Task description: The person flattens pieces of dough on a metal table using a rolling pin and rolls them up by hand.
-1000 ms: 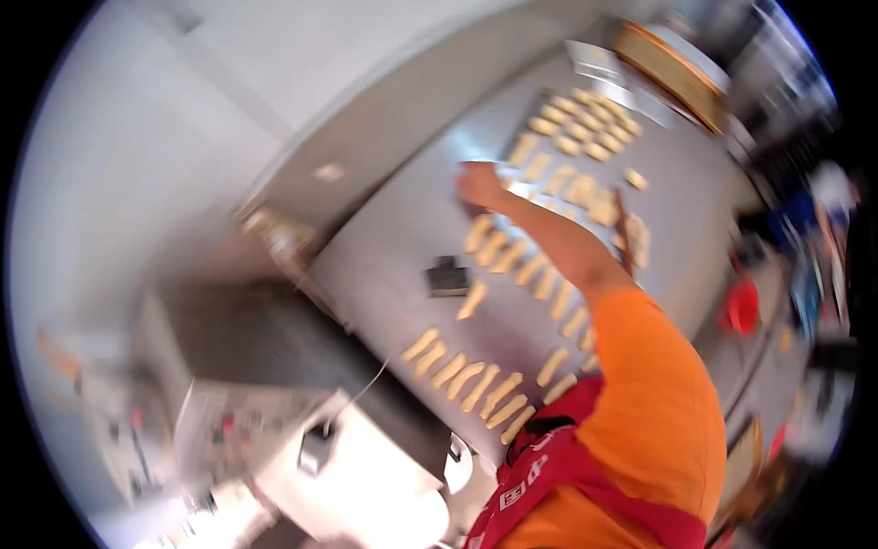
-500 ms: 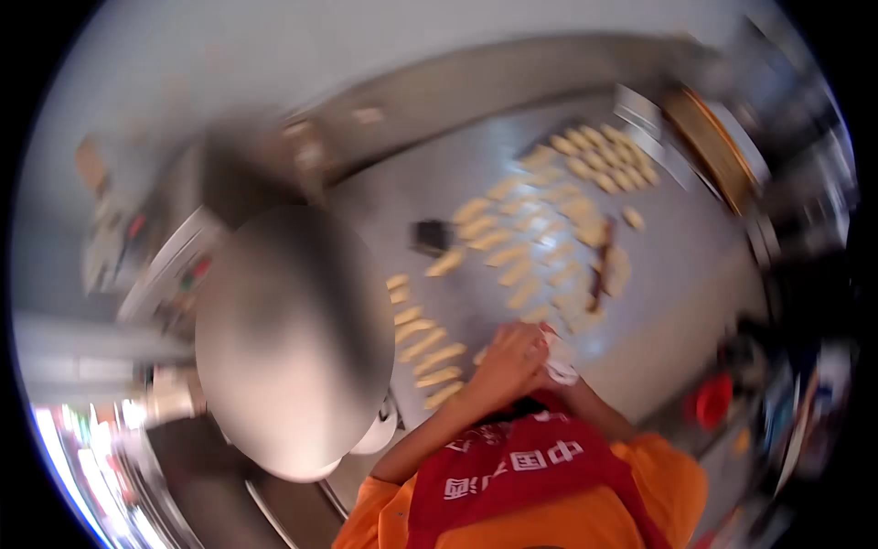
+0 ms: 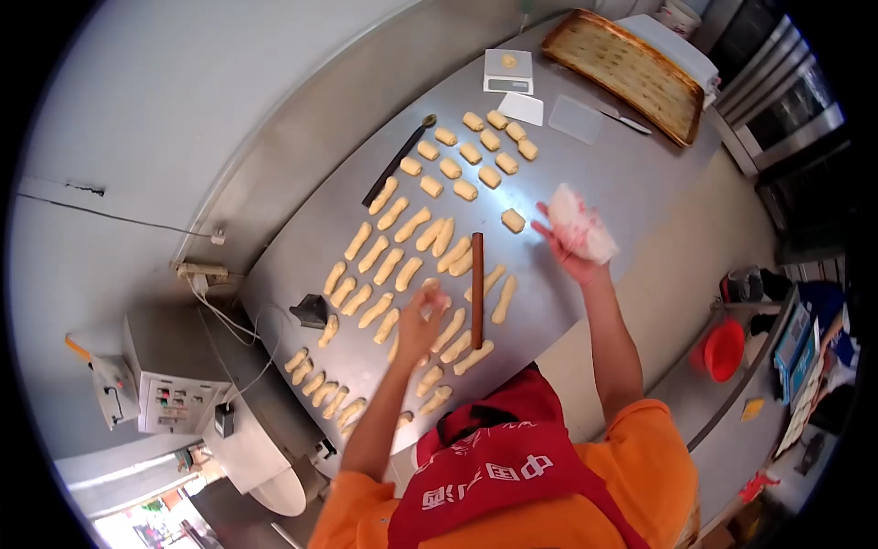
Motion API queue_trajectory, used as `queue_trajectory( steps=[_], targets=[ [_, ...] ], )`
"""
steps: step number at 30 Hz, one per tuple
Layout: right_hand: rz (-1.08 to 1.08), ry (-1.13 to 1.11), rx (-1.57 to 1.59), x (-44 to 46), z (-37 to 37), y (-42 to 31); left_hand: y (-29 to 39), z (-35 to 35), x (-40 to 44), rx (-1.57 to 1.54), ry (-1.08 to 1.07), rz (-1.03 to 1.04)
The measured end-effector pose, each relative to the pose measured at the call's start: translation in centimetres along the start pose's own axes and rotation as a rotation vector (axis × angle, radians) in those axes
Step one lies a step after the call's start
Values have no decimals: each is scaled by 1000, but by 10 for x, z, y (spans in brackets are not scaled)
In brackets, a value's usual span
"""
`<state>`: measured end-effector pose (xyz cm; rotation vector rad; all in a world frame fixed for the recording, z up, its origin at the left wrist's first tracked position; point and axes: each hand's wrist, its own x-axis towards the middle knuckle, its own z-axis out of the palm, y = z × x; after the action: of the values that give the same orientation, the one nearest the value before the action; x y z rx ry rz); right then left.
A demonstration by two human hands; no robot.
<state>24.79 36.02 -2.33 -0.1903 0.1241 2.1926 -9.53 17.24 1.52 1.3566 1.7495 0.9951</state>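
Observation:
My right hand (image 3: pixel 574 252) is raised over the right side of the metal table, holding a crumpled white plastic bag with red print (image 3: pixel 583 227) against its palm. My left hand (image 3: pixel 423 318) hovers over the rows of dough strips (image 3: pixel 387 265), its fingers loosely bent and apart, with nothing visible in them. Right of that hand, a brown rolling pin (image 3: pixel 477 291) lies across several strips. One short dough roll (image 3: pixel 513 220) rests alone between the pin and my right hand; several more rolls (image 3: pixel 470 153) are lined up farther back.
At the far end are a digital scale (image 3: pixel 508 71), a white scraper (image 3: pixel 521 109), a clear sheet (image 3: pixel 575 120), a knife (image 3: pixel 627 122) and a baking tray (image 3: pixel 631 73). A dark metal piece (image 3: pixel 309 311) stands at left. A red bowl (image 3: pixel 723 350) sits at right.
My hands were together near my body and have moved apart. The right hand has gone forward and right with the bag; the left hand has moved left over the dough. The view has turned.

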Motion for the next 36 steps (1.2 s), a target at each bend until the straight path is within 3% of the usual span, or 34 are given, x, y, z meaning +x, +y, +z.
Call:
queue_trajectory(
  steps=[2, 4, 5, 6, 7, 8, 10, 17, 18, 20, 22, 24, 27, 29, 31, 33, 35, 36],
  targets=[
    [-229, 226, -228, 12, -5, -24, -34, -5, 58, 87, 78, 39],
    [-527, 808, -656, 0, -79, -34, -36, -23, 120, 233, 118, 12],
    [-584, 972, -872, -21, -105, -29, -55, -32, 155, 315, 187, 88],
    [-662, 905, -1176, -52, -136, -23, -80, -38, 193, 389, 256, 164],
    [-715, 929, -1070, -76, -134, 1, -91, -47, 231, 442, 266, 143],
    [-610, 970, -1277, -110, -133, 15, -102, -55, 266, 495, 275, 118],
    [-674, 1040, -1209, -150, -135, 54, -143, -62, 331, 589, 328, 249],
    [-589, 1128, -1157, -216, -95, 117, -158, -67, 433, 721, -256, -100],
    [-568, 1106, -1159, -212, -95, 115, -180, -68, 442, 759, -256, -95],
    [-548, 1003, -1210, -206, -104, 108, -156, -82, 428, 689, -62, -145],
    [-483, 996, -1205, -195, -116, 93, -125, -113, 410, 717, -51, -189],
    [-413, 939, -1297, -170, -98, 95, -119, -148, 371, 591, 41, -105],
    [-337, 761, -1430, -141, -95, 96, -73, -192, 256, 230, 140, 104],
    [-291, 606, -1476, -107, -88, 108, -35, -227, 163, -103, 104, 149],
    [-259, 461, -1541, -71, -54, 137, 28, -276, 70, -226, 146, 103],
    [-235, 297, -1563, -40, -44, 155, 51, -345, 4, -341, 309, 138],
    [-220, 234, -1585, -18, -30, 178, 80, -421, -53, -183, 606, 202],
    [-217, 215, -1593, -13, -21, 195, 95, -458, -74, -146, 764, 393]
  ],
)
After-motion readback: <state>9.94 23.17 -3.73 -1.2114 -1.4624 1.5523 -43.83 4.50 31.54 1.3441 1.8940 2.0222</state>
